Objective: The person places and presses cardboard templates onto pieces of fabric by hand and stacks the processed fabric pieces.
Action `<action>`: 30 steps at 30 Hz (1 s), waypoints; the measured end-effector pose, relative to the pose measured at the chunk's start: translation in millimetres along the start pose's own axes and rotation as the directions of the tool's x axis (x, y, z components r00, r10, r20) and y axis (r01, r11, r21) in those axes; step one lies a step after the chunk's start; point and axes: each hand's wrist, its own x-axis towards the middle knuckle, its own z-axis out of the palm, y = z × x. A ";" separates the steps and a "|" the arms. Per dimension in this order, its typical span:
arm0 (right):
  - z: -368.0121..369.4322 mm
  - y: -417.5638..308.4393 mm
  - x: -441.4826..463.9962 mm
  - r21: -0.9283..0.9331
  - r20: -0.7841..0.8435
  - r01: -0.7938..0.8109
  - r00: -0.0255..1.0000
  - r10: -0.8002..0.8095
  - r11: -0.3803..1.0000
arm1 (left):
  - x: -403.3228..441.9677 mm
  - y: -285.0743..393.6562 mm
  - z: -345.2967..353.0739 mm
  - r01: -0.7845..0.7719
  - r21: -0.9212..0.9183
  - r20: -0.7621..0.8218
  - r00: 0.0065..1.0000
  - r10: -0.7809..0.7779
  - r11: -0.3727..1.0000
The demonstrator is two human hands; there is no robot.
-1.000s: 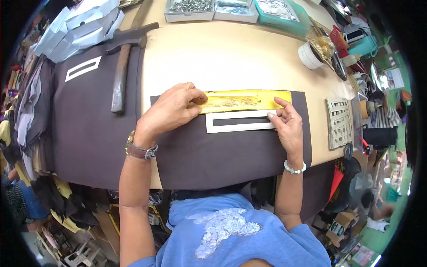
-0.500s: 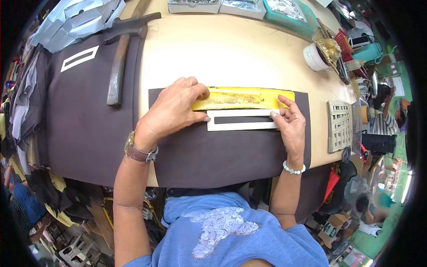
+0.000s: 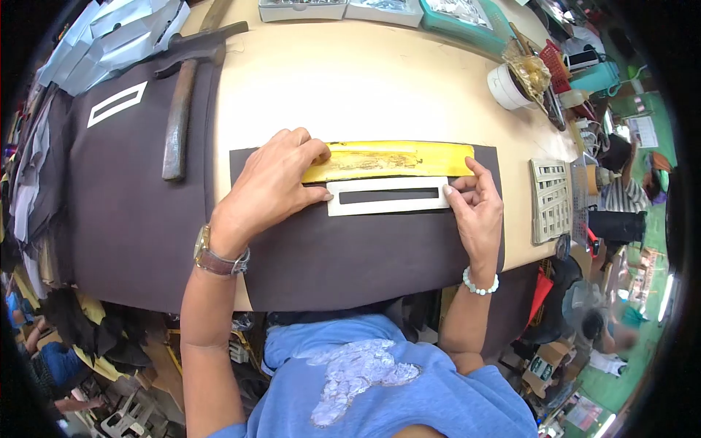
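A yellow strip [image 3: 394,162] with brown smears lies on a dark sheet [image 3: 365,255]. Just below it, a white rectangular frame [image 3: 387,207] with a long slot rests along its lower edge. The curled fingers of my left hand [image 3: 270,179] hold the strip's left end, while the thumb touches the frame's left end. My right hand [image 3: 478,212] is partly closed, its thumb at the frame's right end and its index finger reaching up to the strip's right end. The other right fingers curl beside the frame.
A hammer [image 3: 177,120] and a second white frame [image 3: 117,104] lie on dark material at left. Several slotted pieces [image 3: 551,201] are stacked at right. A white tub [image 3: 507,87], a teal basket [image 3: 467,22] and a tray [image 3: 303,10] stand at the back.
The view has shifted, so the table's things sit a little further left. My right thumb has slid outward to the frame's right end, which now shows. My left hand keeps its hold.
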 end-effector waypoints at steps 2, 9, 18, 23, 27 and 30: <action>-4.3 8.3 -1.9 0.062 0.025 -0.015 1.000 0.013 0.998 | 0.0 2.1 -1.5 0.010 0.000 0.000 1.000 -0.010 1.000; 1.9 11.3 -5.2 0.087 -0.036 -0.070 0.997 0.073 0.994 | -0.2 2.0 -3.1 -0.011 0.002 0.014 1.000 0.011 1.000; 2.8 15.1 -4.6 0.080 -0.032 -0.057 0.998 0.060 0.995 | -0.5 0.1 -2.1 -0.017 0.006 0.011 1.000 0.017 1.000; 8.0 12.6 -12.6 -0.401 0.050 0.302 0.950 -0.308 0.865 | -1.4 4.2 -1.7 -0.039 0.054 -0.011 0.999 0.039 0.998; 7.6 1.7 -15.5 -0.656 0.128 0.413 0.886 -0.446 0.632 | -5.1 22.6 9.8 -0.121 0.210 -0.027 0.991 0.129 0.970; -4.3 2.3 -11.8 -0.483 0.130 0.353 0.934 -0.333 0.801 | -21.7 38.9 22.0 -0.221 0.331 0.005 0.972 0.233 0.917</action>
